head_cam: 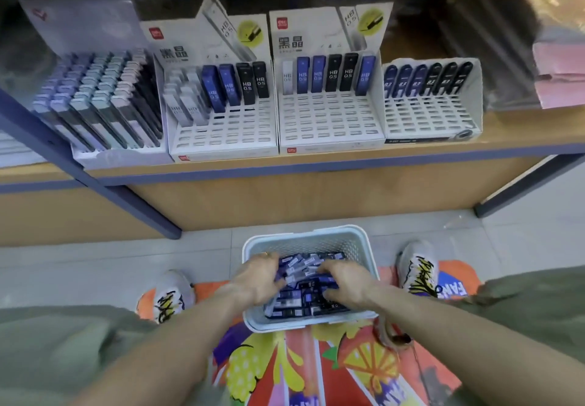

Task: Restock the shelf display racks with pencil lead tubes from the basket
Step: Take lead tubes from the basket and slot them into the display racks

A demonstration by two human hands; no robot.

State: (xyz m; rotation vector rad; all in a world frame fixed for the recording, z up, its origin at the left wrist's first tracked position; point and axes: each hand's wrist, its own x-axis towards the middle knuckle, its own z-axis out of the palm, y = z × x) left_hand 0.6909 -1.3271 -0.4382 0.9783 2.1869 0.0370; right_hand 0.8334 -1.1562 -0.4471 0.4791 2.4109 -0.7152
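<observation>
Reaching into the basket [357, 241] on the floor, left hand [258, 279] and right hand [346, 280] sit curled among loose lead tubes [305, 291]; actual grasp cannot be told. Four racks on the shelf [316, 165]: left rack [104, 152] full, second rack [221, 139] partly filled, third rack [329, 127] six tubes, fourth rack [433, 117] six.

Lead tubes [304, 285] heaped in pale basket [304, 234]
</observation>
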